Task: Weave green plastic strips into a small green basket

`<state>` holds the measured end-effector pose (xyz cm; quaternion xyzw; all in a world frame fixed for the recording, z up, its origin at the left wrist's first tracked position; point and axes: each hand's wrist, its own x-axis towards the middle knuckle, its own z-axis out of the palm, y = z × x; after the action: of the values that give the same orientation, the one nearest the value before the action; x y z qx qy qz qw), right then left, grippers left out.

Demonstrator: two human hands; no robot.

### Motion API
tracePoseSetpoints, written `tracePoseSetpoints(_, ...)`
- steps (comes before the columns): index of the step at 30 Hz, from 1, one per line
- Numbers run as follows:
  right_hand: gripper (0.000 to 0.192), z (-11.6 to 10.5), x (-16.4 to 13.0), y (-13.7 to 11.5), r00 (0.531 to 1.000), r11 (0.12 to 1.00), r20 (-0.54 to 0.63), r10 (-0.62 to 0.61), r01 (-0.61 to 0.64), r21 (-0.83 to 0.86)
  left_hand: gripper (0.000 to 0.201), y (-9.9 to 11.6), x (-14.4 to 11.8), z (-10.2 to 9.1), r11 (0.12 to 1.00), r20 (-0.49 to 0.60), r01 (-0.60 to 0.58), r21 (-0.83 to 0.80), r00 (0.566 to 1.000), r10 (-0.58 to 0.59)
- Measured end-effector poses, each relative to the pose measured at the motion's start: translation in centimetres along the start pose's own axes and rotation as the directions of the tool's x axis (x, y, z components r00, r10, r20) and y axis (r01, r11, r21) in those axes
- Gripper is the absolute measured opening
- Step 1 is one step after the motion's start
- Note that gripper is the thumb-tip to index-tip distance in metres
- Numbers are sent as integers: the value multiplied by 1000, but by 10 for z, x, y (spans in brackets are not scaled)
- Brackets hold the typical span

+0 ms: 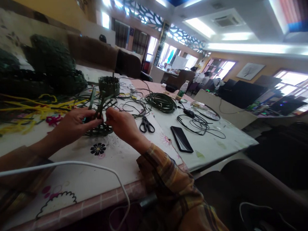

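Observation:
Dark green flat strips (100, 106) rise from a small, partly woven basket (99, 132) on the table in front of me. My left hand (75, 126) is closed at the basket's left side, its thumb and fingers pinching the strips. On the other side my right hand (123, 125) is curled shut at the basket's edge, close to the strips; its fingertips are turned away, so what lies in them is partly hidden. Just behind stands a finished-looking woven basket (109, 86). Black-handled scissors (146, 125) lie to the right of my right hand.
Coils of dark green strip (161, 103) and a black phone (181, 139) lie to the right, near a bottle (183, 90). Yellow strips (40, 106) and dark green woven pieces (50, 59) fill the left. A white cable (94, 165) crosses in front of me.

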<state>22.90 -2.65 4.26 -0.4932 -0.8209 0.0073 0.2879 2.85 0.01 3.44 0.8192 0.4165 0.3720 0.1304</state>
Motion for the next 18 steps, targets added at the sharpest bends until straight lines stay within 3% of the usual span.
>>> tracePoseSetpoints(6,11,-7,1,9,994,994,24,-104,104,24,42,0,3,1,997,51,-61,43,997,59)
tracePoseSetpoints(13,29,0,-4,12,964,946,-12,-267,259,-196,42,7,0,0,997,1,2,-72,1000,-2)
tracePoseSetpoints(15,26,0,-3,10,968,960,-49,-247,238,-147,40,8,-1,0,996,-5,6,-87,1000,-6)
tracePoseSetpoints(18,16,-1,-1,10,973,973,-108,-205,215,85,39,7,-1,0,999,13,-22,-43,1000,23)
